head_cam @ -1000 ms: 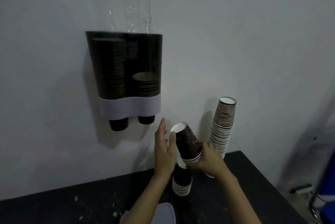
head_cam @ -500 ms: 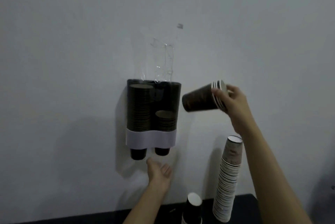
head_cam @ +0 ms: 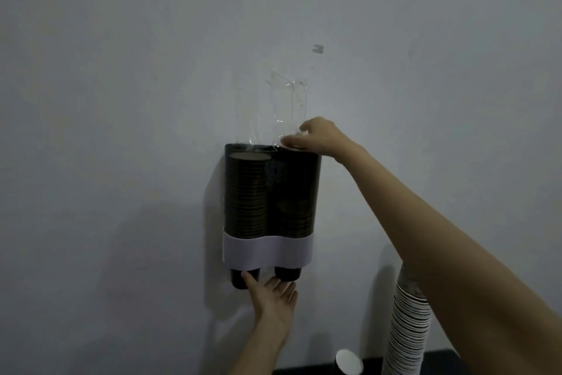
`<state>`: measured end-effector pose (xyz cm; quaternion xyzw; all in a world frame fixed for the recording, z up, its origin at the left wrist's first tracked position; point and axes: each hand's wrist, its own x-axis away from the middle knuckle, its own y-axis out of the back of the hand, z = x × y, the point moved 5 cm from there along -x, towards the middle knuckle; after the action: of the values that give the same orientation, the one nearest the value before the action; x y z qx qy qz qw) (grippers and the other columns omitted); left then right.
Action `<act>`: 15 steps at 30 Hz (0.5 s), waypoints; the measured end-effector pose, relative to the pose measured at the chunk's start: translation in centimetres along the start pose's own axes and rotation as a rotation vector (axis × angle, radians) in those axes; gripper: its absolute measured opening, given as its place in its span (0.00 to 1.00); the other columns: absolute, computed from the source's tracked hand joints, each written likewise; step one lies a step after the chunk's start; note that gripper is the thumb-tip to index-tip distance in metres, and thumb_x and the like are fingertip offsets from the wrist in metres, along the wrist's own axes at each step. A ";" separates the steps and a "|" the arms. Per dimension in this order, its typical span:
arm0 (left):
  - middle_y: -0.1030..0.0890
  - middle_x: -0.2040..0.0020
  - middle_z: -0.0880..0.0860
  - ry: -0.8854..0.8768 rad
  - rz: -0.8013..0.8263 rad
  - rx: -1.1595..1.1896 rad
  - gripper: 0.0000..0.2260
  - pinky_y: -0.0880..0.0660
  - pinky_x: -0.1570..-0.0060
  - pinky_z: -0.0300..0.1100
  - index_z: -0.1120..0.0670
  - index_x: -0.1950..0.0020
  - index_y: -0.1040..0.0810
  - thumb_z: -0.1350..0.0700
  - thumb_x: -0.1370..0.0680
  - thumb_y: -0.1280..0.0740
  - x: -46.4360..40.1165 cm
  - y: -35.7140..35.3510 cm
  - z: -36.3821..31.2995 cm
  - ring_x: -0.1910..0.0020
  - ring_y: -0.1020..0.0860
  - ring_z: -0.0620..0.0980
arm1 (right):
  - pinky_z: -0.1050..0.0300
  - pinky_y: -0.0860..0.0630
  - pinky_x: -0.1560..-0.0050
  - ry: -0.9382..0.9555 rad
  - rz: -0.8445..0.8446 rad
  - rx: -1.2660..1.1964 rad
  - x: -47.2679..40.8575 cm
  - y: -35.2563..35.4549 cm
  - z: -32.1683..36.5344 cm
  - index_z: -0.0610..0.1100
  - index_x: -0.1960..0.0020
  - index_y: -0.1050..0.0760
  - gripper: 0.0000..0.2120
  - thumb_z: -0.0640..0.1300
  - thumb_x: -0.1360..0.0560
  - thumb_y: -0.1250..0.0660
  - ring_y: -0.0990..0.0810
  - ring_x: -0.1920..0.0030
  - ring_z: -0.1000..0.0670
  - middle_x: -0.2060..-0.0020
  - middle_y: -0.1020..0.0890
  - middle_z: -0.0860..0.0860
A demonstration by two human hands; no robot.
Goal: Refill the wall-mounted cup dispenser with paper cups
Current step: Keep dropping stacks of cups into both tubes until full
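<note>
The head view is showing the plain grey wall [head_cam: 121, 101], matte and smooth, with the cup dispenser [head_cam: 272, 207] mounted on it. The dispenser is a dark, see-through double tube with a pale wavy band [head_cam: 267, 253] round its lower part and a clear lid [head_cam: 286, 107] standing open above it. The left tube is holding a ribbed stack of paper cups [head_cam: 248, 195] almost to the top, while the right tube looks dim and only partly filled. At the right edge a tall stack of spare cups [head_cam: 406, 323] is standing on the dark desk [head_cam: 450, 365], and one single cup [head_cam: 349, 362] is showing its white inside near it.

The right hand [head_cam: 316, 139] is reaching to the top of the right tube; I cannot tell if its bent fingers are grasping cups there. The left hand [head_cam: 272, 295] is released, with straight fingers touching the cup bottoms under the dispenser.

In my judgement, thin paper cups could enter tilted and jam against the tube wall, or the clear lid could be falling onto the fingers.
</note>
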<state>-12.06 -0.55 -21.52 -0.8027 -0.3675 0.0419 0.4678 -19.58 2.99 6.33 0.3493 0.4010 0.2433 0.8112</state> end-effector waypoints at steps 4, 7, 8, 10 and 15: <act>0.36 0.27 0.65 -0.002 0.013 0.026 0.40 0.44 0.26 0.50 0.65 0.26 0.44 0.34 0.25 0.52 -0.1 0.0 -0.3 0.27 0.38 0.61 | 0.48 0.28 0.39 -0.007 0.050 -0.022 0.3 -1.8 -1.4 0.31 0.42 0.26 0.29 0.58 0.26 0.37 0.24 0.42 0.41 0.44 0.21 0.37; 0.37 0.27 0.65 0.002 0.000 0.040 0.40 0.44 0.25 0.50 0.65 0.26 0.45 0.34 0.24 0.52 -0.3 0.0 -0.1 0.27 0.38 0.61 | 0.57 0.31 0.48 0.012 0.013 -0.157 0.8 -1.6 -2.0 0.38 0.42 0.24 0.22 0.54 0.26 0.36 0.27 0.48 0.49 0.50 0.24 0.46; 0.37 0.27 0.64 -0.001 0.002 0.047 0.40 0.44 0.25 0.50 0.65 0.26 0.45 0.34 0.24 0.52 -0.4 0.1 -0.1 0.27 0.38 0.61 | 0.58 0.32 0.49 0.026 -0.020 -0.198 0.9 -1.4 -2.1 0.40 0.43 0.24 0.20 0.54 0.26 0.35 0.28 0.48 0.50 0.49 0.24 0.47; 0.37 0.27 0.64 -0.004 0.003 0.052 0.40 0.43 0.26 0.50 0.64 0.26 0.45 0.34 0.24 0.53 -0.5 0.2 0.2 0.27 0.38 0.61 | 0.58 0.31 0.48 0.045 -0.150 -0.284 1.4 -1.1 -3.2 0.42 0.44 0.24 0.17 0.53 0.26 0.35 0.26 0.47 0.50 0.45 0.23 0.46; 0.36 0.27 0.64 -0.002 -0.028 0.011 0.39 0.41 0.27 0.49 0.64 0.27 0.41 0.34 0.24 0.54 -0.5 0.7 0.9 0.28 0.36 0.60 | 0.58 0.28 0.47 -0.156 -0.387 -0.619 8.4 -3.3 -11.0 0.43 0.49 0.24 0.11 0.49 0.24 0.37 0.24 0.50 0.52 0.52 0.21 0.48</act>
<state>-12.43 -0.37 -22.70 -0.7949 -0.3788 0.0381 0.4725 -23.53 10.59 -5.00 0.0230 0.3039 0.1679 0.9375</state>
